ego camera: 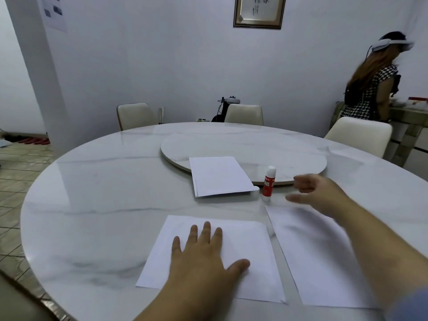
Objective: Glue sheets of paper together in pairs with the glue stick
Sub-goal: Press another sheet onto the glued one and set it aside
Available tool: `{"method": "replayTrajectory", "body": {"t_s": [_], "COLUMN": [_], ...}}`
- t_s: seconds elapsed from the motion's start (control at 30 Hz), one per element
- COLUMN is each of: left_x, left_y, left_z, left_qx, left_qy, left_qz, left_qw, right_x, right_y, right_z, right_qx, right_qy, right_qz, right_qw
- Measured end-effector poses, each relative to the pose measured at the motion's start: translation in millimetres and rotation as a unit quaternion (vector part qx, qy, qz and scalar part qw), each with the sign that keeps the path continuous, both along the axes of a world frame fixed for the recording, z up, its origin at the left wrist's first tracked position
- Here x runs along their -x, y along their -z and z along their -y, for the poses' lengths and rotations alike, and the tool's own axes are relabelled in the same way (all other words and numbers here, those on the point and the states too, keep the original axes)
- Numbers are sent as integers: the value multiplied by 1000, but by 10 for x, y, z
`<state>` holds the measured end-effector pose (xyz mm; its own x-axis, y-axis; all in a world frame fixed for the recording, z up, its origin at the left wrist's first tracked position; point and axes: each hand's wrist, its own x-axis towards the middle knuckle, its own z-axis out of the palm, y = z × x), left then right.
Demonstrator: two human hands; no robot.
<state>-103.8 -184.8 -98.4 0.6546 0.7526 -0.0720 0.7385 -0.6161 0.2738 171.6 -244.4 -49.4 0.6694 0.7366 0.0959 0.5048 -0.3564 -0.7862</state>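
While the right hand (312, 193) is showing blurred, its fingers are hard to separate; they are looking loosely spread and holding nothing, hovering above the far corner of the right sheet (319, 258). That sheet is running out under the right forearm, and its near right part is being hidden by the arm and a blue sleeve (410, 304) at the frame edge. Print on the glue stick (268, 183) is too small to read fully.

Fingers straight and spread wide, the left hand (203, 256) is lying flat, palm down, on the left sheet (252, 246), pressing it to the table (92, 216). The wrist and forearm are covering the sheet's near edge.

Just to the left of the right hand's fingertips, and apart from them, the glue stick is standing upright with its long axis vertical and its white cap on top, red body below. Beyond the left hand, a paper stack (220, 176) is lying with its far part on the turntable (243, 147) and its long axis running away from the person; its near right corner is nearly reaching the glue stick.

Far to the right of the right hand, another person (370, 89) wearing a headset is standing turned away, partly cut off by the frame edge.
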Motion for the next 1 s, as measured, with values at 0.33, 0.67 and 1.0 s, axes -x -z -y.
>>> {"method": "replayTrajectory", "body": {"t_s": [0.33, 0.67, 1.0], "left_x": [-117, -113, 49], "left_y": [-74, -381, -375], "left_z": [23, 429, 757], "left_qx": [-56, 313, 161], "left_qy": [17, 101, 30], "left_qz": [-25, 404, 697], "left_qw": [998, 854, 698], "right_x": [-26, -279, 1186], "right_y": [-81, -829, -566], "right_z": [843, 1564, 744], "right_qx": [317, -87, -171], "right_qy": [-59, -110, -93], "right_qz": [242, -44, -265], "right_qw": [915, 989, 945]}}
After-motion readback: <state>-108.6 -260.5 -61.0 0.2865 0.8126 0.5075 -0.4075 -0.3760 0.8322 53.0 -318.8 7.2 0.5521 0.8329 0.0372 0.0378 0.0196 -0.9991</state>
